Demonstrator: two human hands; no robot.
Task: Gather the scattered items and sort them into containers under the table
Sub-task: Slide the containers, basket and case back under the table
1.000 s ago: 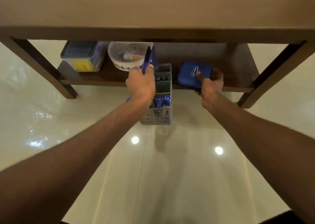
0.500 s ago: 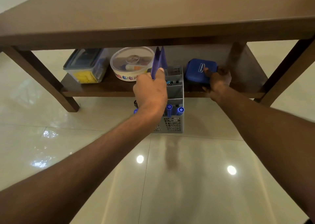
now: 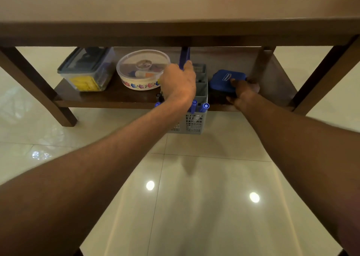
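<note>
1. Step in hand, as I judge it: stowing. Both hands are under the dark brown wooden table (image 3: 175,29), working on its lower shelf (image 3: 109,98).
2. L hand (image 3: 178,83) grasps the tall blue handle (image 3: 184,58) of the grey perforated plastic caddy (image 3: 194,123). Fingers are curled round it, thumb up top. The handle top sits right below the tabletop edge.
3. The caddy sits at the shelf's front edge, w/ its mesh front overhanging toward the floor. Blue-capped markers (image 3: 203,107) stand in its front compartment; the rear compartments are partly hidden by the hand.
4. R hand (image 3: 243,90) holds the blue zip pouch w/ a white logo (image 3: 226,80), just beside the caddy on its R. The thumb lies on top of the pouch; fingers are curled at its near edge.
5. Already on the shelf, L of the caddy: round clear-lidded tub w/ floral band (image 3: 143,70), then a clear rectangular box w/ dark lid and yellow contents (image 3: 87,70).
6. Next move likely calls for pushing the caddy back until its base is fully on the shelf, keeping it upright so the markers don't tip, and watching handle clearance.
7. The pouch needs seating flat against the caddy, then letting go.
</note>
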